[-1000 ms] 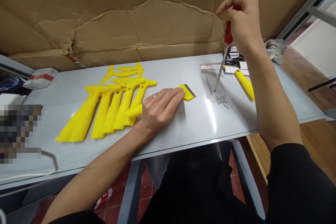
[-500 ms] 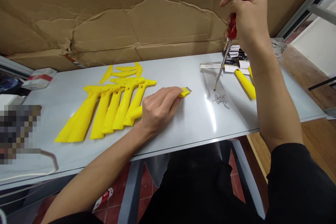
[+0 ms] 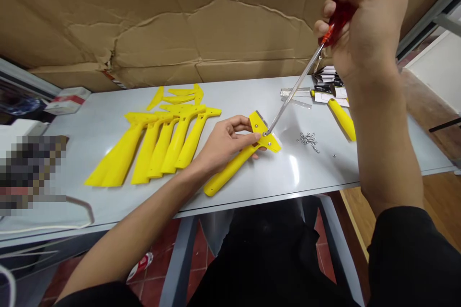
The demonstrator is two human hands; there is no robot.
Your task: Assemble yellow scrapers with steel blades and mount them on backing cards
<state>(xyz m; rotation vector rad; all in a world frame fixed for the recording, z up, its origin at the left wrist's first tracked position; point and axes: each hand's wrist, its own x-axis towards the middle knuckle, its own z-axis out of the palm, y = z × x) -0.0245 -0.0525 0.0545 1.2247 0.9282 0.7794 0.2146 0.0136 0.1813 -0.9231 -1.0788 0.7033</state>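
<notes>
My left hand [image 3: 230,141] is closed around the neck of a yellow scraper [image 3: 230,172], its thumb on top near the head. The scraper's head faces up and a metal blade shows along its far edge. Screws sit in the head at both sides. High on the right, my right hand [image 3: 370,19] grips the red handle of a screwdriver [image 3: 296,85]. The screwdriver slants down, and its tip meets the middle of the scraper head, at a screw there. A small pile of screws [image 3: 308,139] lies on the table to the right of the scraper.
Several yellow scraper handles [image 3: 165,148] lie side by side on the white table [image 3: 259,182], with smaller yellow head pieces [image 3: 180,99] behind them. Clear strips [image 3: 296,98], packaged scrapers [image 3: 340,115] and black-and-white cards are at right. Cardboard [image 3: 201,33] stands along the back.
My left hand has turned the scraper over, so its screwed face shows. The screwdriver tip has moved left from beside the screw pile onto the scraper head.
</notes>
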